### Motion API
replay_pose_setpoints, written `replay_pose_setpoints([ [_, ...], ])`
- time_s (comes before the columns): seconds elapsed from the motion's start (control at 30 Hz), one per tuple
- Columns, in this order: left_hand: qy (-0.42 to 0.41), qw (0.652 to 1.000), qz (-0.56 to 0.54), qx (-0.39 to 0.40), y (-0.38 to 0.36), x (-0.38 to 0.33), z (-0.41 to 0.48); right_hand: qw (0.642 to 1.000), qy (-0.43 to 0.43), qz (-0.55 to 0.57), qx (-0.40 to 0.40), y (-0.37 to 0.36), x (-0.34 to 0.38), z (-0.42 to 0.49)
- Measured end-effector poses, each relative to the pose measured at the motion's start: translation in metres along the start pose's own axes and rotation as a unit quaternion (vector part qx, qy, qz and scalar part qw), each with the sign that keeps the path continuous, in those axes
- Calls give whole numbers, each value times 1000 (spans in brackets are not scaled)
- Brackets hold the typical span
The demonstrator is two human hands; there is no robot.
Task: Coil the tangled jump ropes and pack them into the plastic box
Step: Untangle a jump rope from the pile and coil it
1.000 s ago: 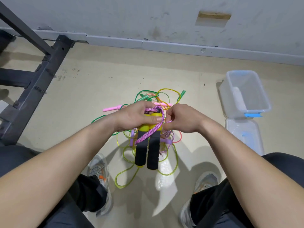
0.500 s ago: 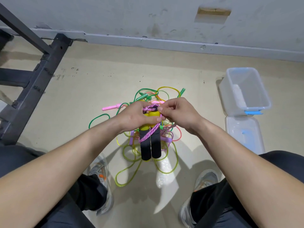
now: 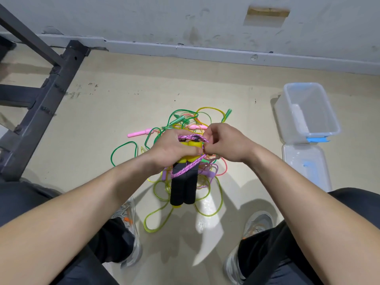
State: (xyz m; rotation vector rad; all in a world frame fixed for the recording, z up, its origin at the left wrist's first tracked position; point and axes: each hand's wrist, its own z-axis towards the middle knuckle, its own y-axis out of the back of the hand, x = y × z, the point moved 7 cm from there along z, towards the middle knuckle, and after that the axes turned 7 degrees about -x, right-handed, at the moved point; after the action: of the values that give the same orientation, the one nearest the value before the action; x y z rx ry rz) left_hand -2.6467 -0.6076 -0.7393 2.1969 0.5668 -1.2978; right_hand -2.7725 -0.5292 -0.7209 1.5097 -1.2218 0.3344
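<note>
Above the floor tangle [image 3: 186, 120], left hand [image 3: 174, 150] gripping paired black-and-yellow handles [image 3: 183, 188], right hand [image 3: 226, 142] pinching pink-purple braided rope [image 3: 186, 168] wound across them

I see a beige floor [image 3: 123, 99] with dark scuff marks [image 3: 92, 86] near a black metal frame [image 3: 47, 103] on my left. A grey baseboard [image 3: 205, 52] runs under the stained wall [image 3: 144, 15], which carries a wooden patch [image 3: 268, 12]. Two grey sneakers, one [image 3: 128, 219] left, one [image 3: 257, 225] right, stand at the bottom.

even bright overhead light, soft multiple shadows on the floor [image 3: 226, 83], wide-angle bending at edges, focus sharp.
</note>
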Motion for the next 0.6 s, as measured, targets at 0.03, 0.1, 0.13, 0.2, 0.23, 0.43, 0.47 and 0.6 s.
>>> replay_pose_setpoints([
  [0.03,8,1000,-2,-11,1,2,1,998,-25,51,6,0,-4,0],
  [0.1,18,1000,-11,-18,3,2,2,992,-54,113,-2,-1,-8,1],
  [0.13,21,1000,-12,-16,4,1,2,989,-65,129,-9,-2,-9,1],
  [0.2,25,1000,-1,-14,5,1,1,986,-83,139,-24,-5,-12,2],
  [0.23,24,1000,6,-11,4,1,0,988,-81,128,-31,-5,-12,2],
  [0.43,6,999,8,-38,5,-1,-3,987,-77,133,-47,-3,-11,2],
  [0.47,8,999,-11,-45,7,-1,-2,979,-90,180,-43,-3,-12,2],
  [0.6,37,992,-95,-68,10,2,-1,940,-125,317,-27,-7,-19,2],
])
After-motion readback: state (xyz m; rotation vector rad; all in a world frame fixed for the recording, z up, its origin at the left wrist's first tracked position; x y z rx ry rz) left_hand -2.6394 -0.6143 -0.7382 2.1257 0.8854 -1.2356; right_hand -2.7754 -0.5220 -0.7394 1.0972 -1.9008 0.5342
